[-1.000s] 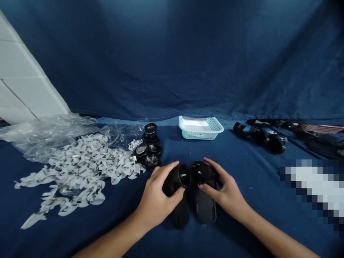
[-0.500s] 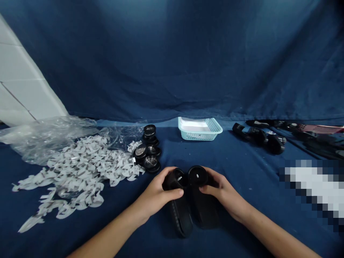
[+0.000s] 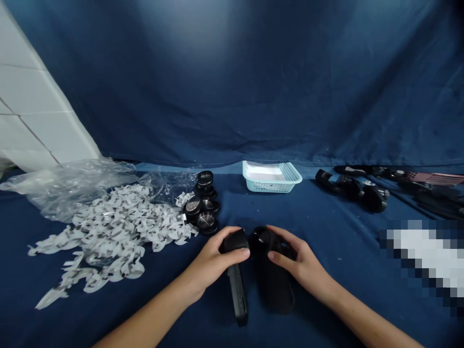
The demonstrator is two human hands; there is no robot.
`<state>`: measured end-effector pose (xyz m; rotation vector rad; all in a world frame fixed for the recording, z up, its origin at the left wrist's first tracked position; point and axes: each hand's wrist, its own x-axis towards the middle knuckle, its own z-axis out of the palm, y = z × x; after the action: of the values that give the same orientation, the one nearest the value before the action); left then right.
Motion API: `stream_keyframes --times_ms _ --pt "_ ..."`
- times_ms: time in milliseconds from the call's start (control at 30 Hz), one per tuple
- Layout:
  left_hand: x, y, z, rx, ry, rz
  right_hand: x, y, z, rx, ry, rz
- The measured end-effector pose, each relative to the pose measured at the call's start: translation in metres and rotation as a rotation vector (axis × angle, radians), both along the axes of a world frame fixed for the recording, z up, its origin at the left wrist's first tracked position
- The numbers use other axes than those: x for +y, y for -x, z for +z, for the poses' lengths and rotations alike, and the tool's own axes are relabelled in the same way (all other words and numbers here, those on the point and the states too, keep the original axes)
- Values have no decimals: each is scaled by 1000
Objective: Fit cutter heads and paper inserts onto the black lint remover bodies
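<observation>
At the lower centre of the frame, a black handled part (image 3: 237, 292) is held near its upper end by the left hand (image 3: 208, 266). Beside it, a second black part (image 3: 273, 285) is clasped by the right hand (image 3: 304, 258) (its round opening is turned upward). White pieces (image 3: 123, 217) are heaped at centre left, flanked by black round caps (image 3: 206, 221). Farther off, a light-blue basket (image 3: 271, 186) is seen at upper centre, backed by blue cloth (image 3: 232, 87).
</observation>
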<state>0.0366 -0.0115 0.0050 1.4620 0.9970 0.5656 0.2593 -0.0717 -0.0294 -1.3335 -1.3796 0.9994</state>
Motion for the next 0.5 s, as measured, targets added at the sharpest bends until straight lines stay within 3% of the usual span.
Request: stream_keyframes --times_ms 100,267,500 --pt "0 0 0 -3 -10 -7 -1 1 -2 -64 -47 46" --pt "0 -2 0 -21 136 -71 -1 8 -3 -110 -98 70" --pt "3 -3 0 36 150 -47 -6 15 6 -69 -106 158"
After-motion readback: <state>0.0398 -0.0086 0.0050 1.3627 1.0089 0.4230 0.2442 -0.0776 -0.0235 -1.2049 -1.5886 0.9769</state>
